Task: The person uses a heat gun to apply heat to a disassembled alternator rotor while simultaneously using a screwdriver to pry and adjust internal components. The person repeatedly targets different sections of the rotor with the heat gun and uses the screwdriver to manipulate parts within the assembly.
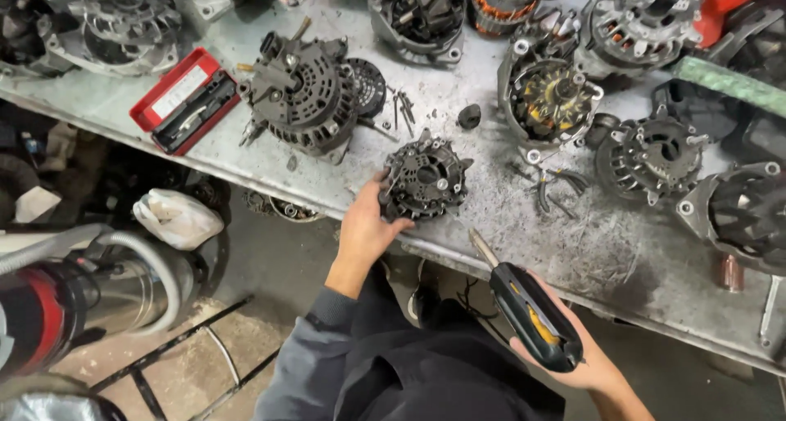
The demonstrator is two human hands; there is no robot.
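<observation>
Black ribbed alternator cover (426,178) in left hand (366,228) grip; right hand (583,362) grips smooth black-and-yellow screwdriver (528,308).

Left hand (364,224) extended, fingers (383,193) curled; right hand (573,359) fisted.

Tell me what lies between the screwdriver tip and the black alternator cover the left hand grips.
In the head view, only bare, grimy bench edge separates the screwdriver in the right hand from the alternator cover in the left hand.

Left hand (366,228) gripping dark alternator housing (426,179) on metal workbench (573,249), right hand (585,364) holding black-yellow screwdriver (528,310)
</observation>
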